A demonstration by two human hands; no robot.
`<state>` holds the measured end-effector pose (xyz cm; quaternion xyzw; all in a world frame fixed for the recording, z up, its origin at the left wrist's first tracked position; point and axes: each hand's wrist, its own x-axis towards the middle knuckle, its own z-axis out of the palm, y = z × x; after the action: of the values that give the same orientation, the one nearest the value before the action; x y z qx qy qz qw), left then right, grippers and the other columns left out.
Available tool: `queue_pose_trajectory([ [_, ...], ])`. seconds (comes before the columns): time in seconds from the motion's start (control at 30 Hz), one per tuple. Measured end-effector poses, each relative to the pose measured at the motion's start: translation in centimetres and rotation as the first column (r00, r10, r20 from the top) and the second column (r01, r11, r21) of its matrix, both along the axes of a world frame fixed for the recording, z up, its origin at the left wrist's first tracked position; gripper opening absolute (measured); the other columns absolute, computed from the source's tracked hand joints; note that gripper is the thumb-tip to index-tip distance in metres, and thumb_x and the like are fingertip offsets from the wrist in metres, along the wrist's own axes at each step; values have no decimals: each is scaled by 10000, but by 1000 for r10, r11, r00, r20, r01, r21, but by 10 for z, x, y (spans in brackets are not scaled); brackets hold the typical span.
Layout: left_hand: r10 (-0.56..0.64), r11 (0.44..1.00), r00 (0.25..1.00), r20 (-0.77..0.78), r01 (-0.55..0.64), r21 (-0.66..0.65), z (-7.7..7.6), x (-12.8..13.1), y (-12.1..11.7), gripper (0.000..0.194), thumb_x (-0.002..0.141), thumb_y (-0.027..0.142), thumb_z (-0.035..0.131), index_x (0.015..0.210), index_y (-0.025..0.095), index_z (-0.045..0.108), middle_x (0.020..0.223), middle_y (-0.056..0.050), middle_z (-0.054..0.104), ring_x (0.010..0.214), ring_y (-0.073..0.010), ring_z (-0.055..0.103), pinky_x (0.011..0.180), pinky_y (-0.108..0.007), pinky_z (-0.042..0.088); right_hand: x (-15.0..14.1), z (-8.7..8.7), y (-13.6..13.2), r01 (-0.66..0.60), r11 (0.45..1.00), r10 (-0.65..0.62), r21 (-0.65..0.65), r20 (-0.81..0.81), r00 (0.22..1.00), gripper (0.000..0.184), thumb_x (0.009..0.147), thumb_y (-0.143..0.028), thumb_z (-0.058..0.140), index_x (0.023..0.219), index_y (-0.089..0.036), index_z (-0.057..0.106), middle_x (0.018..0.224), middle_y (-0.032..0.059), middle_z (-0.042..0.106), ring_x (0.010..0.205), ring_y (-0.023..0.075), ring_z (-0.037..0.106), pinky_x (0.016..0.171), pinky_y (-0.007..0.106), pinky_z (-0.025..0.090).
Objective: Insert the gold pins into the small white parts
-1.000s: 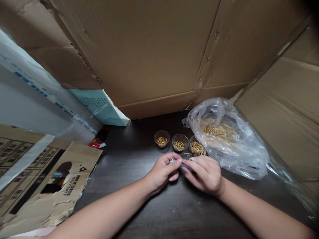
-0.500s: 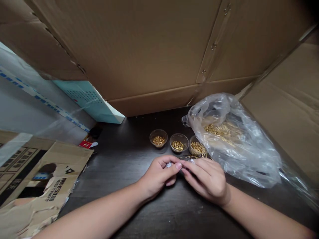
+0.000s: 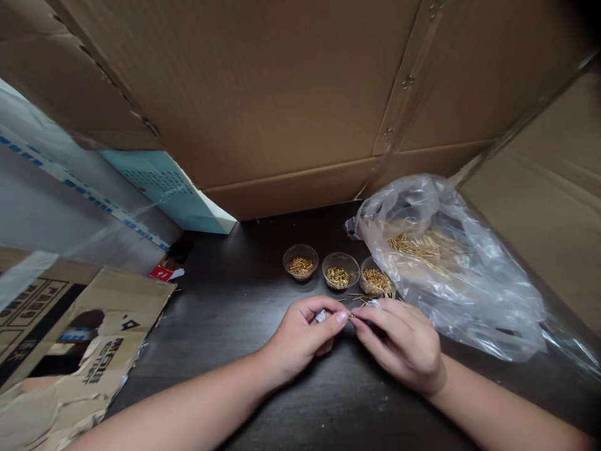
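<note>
My left hand [image 3: 304,336] and my right hand [image 3: 402,342] meet fingertip to fingertip over the dark table [image 3: 263,275]. Both are pinched shut around a tiny gold pin [image 3: 351,316] between them. A small white piece [image 3: 320,315] sits inside the left fingers. Just beyond the hands stand three small clear cups of gold pins: left cup [image 3: 300,261], middle cup [image 3: 340,270], right cup [image 3: 375,279]. A few loose pins [image 3: 359,297] lie in front of the cups.
A crumpled clear plastic bag [image 3: 451,269] with more gold pins lies at the right. Large cardboard boxes [image 3: 291,94] wall in the back and right. Torn printed cardboard [image 3: 79,338] lies at the left, with a teal calendar [image 3: 173,194] leaning behind it.
The view has shifted slightly. My right hand has slid a little to the right and nearer me, and the fingertips now pinch closer together. The cups and bag stay put.
</note>
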<state>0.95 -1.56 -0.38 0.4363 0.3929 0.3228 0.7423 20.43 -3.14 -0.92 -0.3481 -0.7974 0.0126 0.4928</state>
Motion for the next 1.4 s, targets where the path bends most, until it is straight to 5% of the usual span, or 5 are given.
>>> queue_pose_trajectory([
  [0.23, 80, 947, 977, -200, -12, 321, 9, 0, -1, 304, 841, 427, 745, 867, 128, 788, 747, -57, 690, 670, -120, 527, 664, -235, 428, 3, -4, -1, -84, 996, 81, 24, 114, 990, 419, 929, -58, 617, 1343, -119, 600, 846, 92, 710, 698, 194, 638, 610, 331, 523],
  [0.47, 96, 941, 973, -208, -20, 339, 12, -2, 0, 291, 883, 406, 693, 880, 129, 780, 699, -29, 651, 654, -115, 493, 668, -230, 413, 2, -6, 3, -104, 994, 99, 17, 209, 973, 637, 941, -46, 573, 1553, -106, 405, 888, 111, 721, 709, 207, 652, 602, 339, 540],
  [0.8, 100, 932, 977, -186, -27, 361, 8, -3, 2, 296, 924, 400, 657, 938, 132, 783, 906, -83, 760, 832, -165, 643, 803, -252, 480, 3, -10, 6, -147, 988, 153, -46, 176, 973, 627, 947, -7, 485, 1558, -119, 403, 959, 140, 726, 754, 219, 679, 616, 341, 572],
  [1.23, 100, 916, 971, -217, -5, 402, 9, -3, -1, 294, 957, 391, 614, 915, 134, 750, 879, -62, 740, 838, -157, 639, 805, -238, 485, 1, -12, 5, -186, 977, 188, -105, 15, 982, 491, 926, 10, 581, 1400, -114, 557, 919, 107, 695, 774, 192, 645, 666, 326, 555],
  [1.4, 164, 882, 951, -262, -22, 472, 9, -6, -2, 308, 977, 379, 576, 864, 124, 704, 804, -39, 687, 770, -132, 591, 732, -214, 461, 2, -14, 7, -230, 963, 236, -142, 25, 971, 494, 948, 9, 472, 1413, -145, 536, 877, 78, 673, 733, 179, 636, 625, 302, 538],
])
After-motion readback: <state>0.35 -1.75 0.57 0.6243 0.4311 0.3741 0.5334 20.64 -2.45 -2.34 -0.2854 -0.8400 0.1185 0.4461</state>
